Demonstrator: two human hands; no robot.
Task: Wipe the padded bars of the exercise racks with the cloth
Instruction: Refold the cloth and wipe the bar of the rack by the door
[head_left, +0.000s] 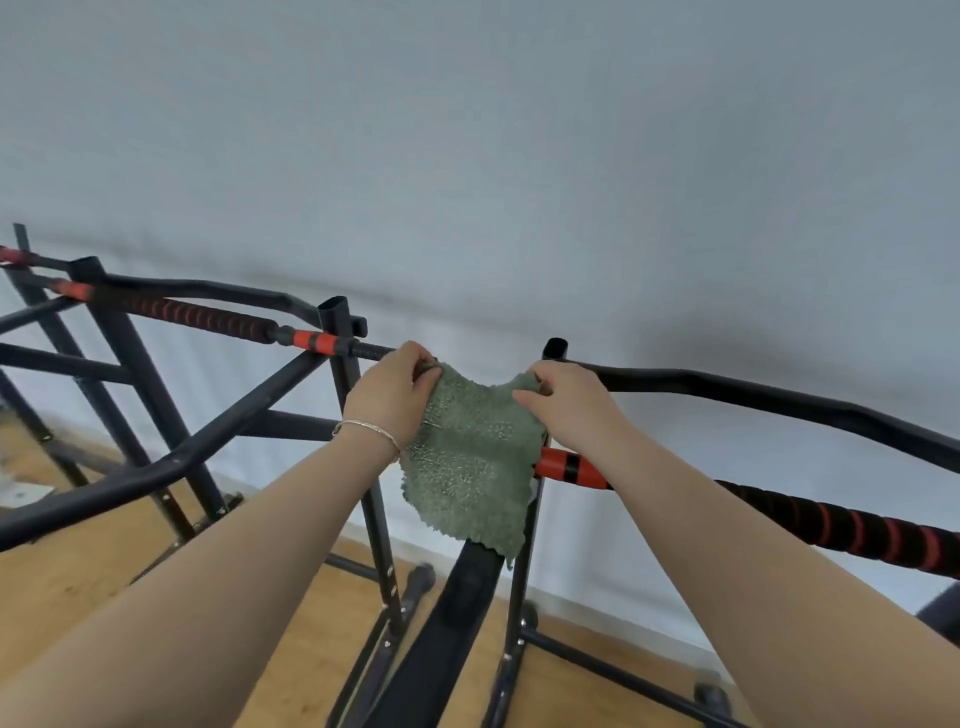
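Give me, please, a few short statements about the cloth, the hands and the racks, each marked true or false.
1. Both the left hand and the right hand pinch the green cloth by its upper edge. True.
2. The cloth is wrapped round the left rack's padded bar. False: it hangs loose from the two hands, and that bar is bare.
3. A bracelet sits on the left wrist. True.
4. The floor is grey carpet. False: it is light brown wood.
5. The right rack's padded bar is black with red rings. True.
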